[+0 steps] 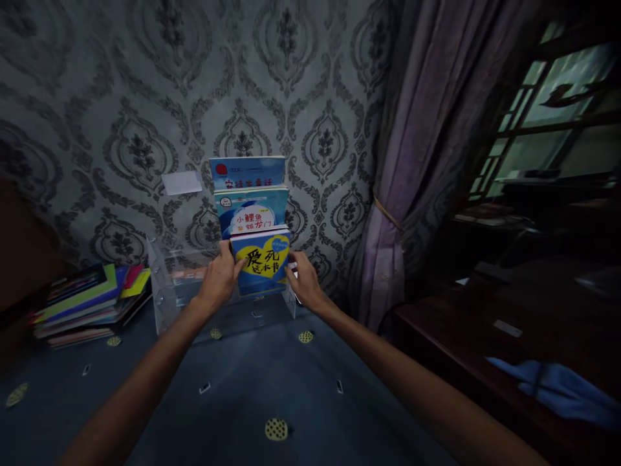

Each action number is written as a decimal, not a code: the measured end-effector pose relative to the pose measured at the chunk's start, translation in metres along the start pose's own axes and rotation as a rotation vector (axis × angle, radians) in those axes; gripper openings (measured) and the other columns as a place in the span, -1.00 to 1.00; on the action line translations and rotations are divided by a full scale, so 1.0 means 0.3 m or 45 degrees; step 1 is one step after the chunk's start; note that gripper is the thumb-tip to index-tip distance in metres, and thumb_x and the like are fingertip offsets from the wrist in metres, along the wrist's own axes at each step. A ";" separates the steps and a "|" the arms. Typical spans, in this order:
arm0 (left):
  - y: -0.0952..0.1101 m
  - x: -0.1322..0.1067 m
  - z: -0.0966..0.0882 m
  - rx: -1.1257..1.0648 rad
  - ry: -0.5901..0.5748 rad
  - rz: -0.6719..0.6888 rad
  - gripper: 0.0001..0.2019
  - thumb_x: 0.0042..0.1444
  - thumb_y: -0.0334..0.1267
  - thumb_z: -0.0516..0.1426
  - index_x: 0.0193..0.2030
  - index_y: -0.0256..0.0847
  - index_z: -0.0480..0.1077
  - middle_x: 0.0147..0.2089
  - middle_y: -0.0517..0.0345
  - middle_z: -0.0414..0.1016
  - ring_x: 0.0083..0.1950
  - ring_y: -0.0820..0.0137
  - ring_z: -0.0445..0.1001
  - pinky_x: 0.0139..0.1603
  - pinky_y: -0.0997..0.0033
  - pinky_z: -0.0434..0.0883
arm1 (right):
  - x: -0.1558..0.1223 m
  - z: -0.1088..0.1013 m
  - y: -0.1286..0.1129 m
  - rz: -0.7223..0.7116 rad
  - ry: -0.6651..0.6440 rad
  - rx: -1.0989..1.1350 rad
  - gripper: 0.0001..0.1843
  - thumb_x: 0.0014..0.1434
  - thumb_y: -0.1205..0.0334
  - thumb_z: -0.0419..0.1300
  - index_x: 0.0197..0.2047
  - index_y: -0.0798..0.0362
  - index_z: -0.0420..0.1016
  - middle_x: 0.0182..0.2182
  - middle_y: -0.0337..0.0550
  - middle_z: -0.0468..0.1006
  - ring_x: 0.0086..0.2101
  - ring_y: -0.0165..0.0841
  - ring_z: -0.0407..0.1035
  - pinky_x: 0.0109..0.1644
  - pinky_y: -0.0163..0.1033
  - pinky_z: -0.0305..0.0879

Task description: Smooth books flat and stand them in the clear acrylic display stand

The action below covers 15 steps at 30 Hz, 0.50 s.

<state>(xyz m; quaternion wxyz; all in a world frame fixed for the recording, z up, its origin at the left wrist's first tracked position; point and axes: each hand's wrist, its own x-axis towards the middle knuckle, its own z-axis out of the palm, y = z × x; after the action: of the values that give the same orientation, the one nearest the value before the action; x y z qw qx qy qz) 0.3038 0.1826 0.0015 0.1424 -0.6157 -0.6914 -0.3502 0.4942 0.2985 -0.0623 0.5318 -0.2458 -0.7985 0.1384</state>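
Note:
My left hand is closed on the left edge of a blue book with a yellow heart on its cover. On the opposite edge my right hand grips the same book, its fingers partly hidden behind it. The book stands upright at the front of a clear plastic rack. Behind it rise a teal book with red lettering and, higher up, a taller blue book with a red dot. The lower parts of these two are covered by the front book.
A pile of books and folders lies left of the rack. Patterned wallpaper backs the dark blue tablecloth. A tied purple curtain hangs at right, beside a dark red surface with a blue cloth.

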 end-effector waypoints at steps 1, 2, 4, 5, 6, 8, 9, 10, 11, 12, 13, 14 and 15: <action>-0.001 -0.004 0.008 0.000 0.009 -0.020 -0.62 0.28 -0.23 0.11 0.13 -0.28 0.07 -0.15 -0.13 0.55 -0.15 0.07 0.60 -0.19 0.26 0.44 | -0.005 0.002 -0.004 0.002 0.008 -0.005 -0.65 0.18 0.34 0.03 0.05 0.07 0.34 -0.11 0.03 0.45 -0.09 -0.15 0.38 -0.01 0.00 0.41; -0.003 -0.007 0.017 -0.001 0.014 -0.036 -0.58 0.28 -0.24 0.11 0.17 -0.30 0.04 -0.11 -0.18 0.55 -0.12 0.04 0.60 -0.17 0.25 0.44 | -0.009 0.004 -0.008 0.012 0.019 -0.002 -0.62 0.18 0.34 0.04 0.09 0.07 0.32 -0.09 0.03 0.45 -0.07 -0.15 0.38 0.01 0.01 0.40; -0.005 -0.015 0.031 0.010 0.001 -0.062 -0.56 0.30 -0.24 0.09 0.21 -0.30 0.02 -0.07 -0.22 0.55 -0.07 0.03 0.59 -0.15 0.25 0.44 | -0.016 0.010 -0.014 0.046 0.043 0.006 -0.53 0.19 0.33 0.04 0.18 0.08 0.26 -0.05 0.05 0.44 -0.05 -0.15 0.37 0.05 0.02 0.38; -0.006 -0.019 0.036 0.021 -0.017 -0.075 -0.58 0.31 -0.24 0.07 0.21 -0.29 0.03 -0.07 -0.21 0.55 -0.07 0.03 0.59 -0.15 0.26 0.44 | -0.018 0.015 -0.015 0.061 0.053 0.002 -0.50 0.19 0.33 0.03 0.22 0.08 0.23 -0.03 0.06 0.44 -0.04 -0.15 0.37 0.07 0.03 0.36; -0.007 -0.023 0.040 0.035 -0.039 -0.087 -0.63 0.32 -0.23 0.06 0.18 -0.28 0.06 -0.09 -0.19 0.56 -0.07 0.04 0.59 -0.15 0.27 0.44 | -0.018 0.019 -0.015 0.073 0.058 -0.007 -0.48 0.20 0.32 0.02 0.24 0.08 0.21 -0.02 0.06 0.43 -0.03 -0.15 0.36 0.08 0.04 0.36; -0.010 -0.030 0.045 0.052 -0.079 -0.099 -0.73 0.35 -0.23 0.02 0.10 -0.25 0.11 -0.13 -0.15 0.57 -0.08 0.08 0.59 -0.17 0.31 0.42 | -0.014 0.028 -0.013 0.090 0.057 -0.024 -0.45 0.20 0.33 0.01 0.27 0.05 0.21 -0.03 0.04 0.42 -0.02 -0.15 0.35 0.10 0.04 0.35; -0.011 -0.033 0.046 0.051 -0.092 -0.102 -0.77 0.36 -0.23 0.01 0.08 -0.23 0.12 -0.14 -0.14 0.57 -0.08 0.09 0.59 -0.18 0.32 0.42 | -0.011 0.033 -0.012 0.102 0.056 -0.027 -0.44 0.19 0.34 0.00 0.27 0.03 0.23 -0.04 0.03 0.41 -0.03 -0.15 0.35 0.09 0.04 0.35; -0.012 -0.035 0.048 0.045 -0.102 -0.102 -0.80 0.36 -0.23 -0.01 0.06 -0.23 0.13 -0.16 -0.14 0.56 -0.09 0.10 0.59 -0.18 0.33 0.41 | -0.007 0.037 -0.011 0.117 0.055 -0.026 -0.44 0.18 0.35 0.00 0.26 0.02 0.25 -0.06 0.01 0.41 -0.04 -0.15 0.35 0.08 0.03 0.36; -0.013 -0.037 0.049 0.038 -0.112 -0.100 -0.82 0.37 -0.23 -0.02 0.04 -0.22 0.13 -0.17 -0.14 0.56 -0.10 0.11 0.59 -0.19 0.33 0.41 | -0.002 0.041 -0.011 0.135 0.056 -0.023 -0.44 0.16 0.36 0.00 0.25 0.02 0.27 -0.09 0.01 0.40 -0.06 -0.15 0.35 0.07 0.03 0.37; -0.012 -0.039 0.051 0.033 -0.122 -0.097 -0.84 0.38 -0.24 -0.04 0.02 -0.23 0.13 -0.19 -0.14 0.56 -0.11 0.11 0.59 -0.19 0.33 0.40 | 0.003 0.045 -0.011 0.153 0.060 -0.022 -0.44 0.15 0.38 0.00 0.24 0.03 0.29 -0.12 0.00 0.39 -0.08 -0.15 0.35 0.05 0.02 0.38; -0.011 -0.039 0.052 0.033 -0.132 -0.094 -0.86 0.39 -0.24 -0.06 0.00 -0.23 0.14 -0.21 -0.14 0.56 -0.13 0.11 0.59 -0.20 0.32 0.40 | 0.008 0.049 -0.013 0.167 0.069 -0.027 -0.44 0.14 0.39 0.00 0.22 0.04 0.32 -0.14 0.01 0.39 -0.09 -0.14 0.35 0.03 0.02 0.39; -0.008 -0.038 0.054 0.041 -0.138 -0.097 -0.88 0.40 -0.25 -0.08 -0.02 -0.23 0.14 -0.22 -0.14 0.56 -0.14 0.10 0.59 -0.21 0.32 0.40 | 0.011 0.053 -0.015 0.176 0.079 -0.039 -0.44 0.13 0.40 -0.01 0.21 0.06 0.33 -0.16 0.01 0.38 -0.11 -0.14 0.35 0.02 0.02 0.39; -0.004 -0.036 0.055 0.054 -0.139 -0.107 -0.88 0.40 -0.25 -0.09 -0.05 -0.24 0.15 -0.24 -0.15 0.55 -0.15 0.10 0.59 -0.22 0.32 0.39 | 0.014 0.057 -0.018 0.177 0.089 -0.053 -0.45 0.12 0.41 -0.02 0.19 0.07 0.35 -0.18 0.01 0.38 -0.12 -0.14 0.35 0.02 0.02 0.38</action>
<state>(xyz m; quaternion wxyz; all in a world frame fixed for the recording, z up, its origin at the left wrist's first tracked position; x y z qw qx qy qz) 0.3087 0.1854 -0.0176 0.1026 -0.6011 -0.7307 -0.3069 0.4758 0.2969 -0.0630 0.5432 -0.3165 -0.7632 0.1496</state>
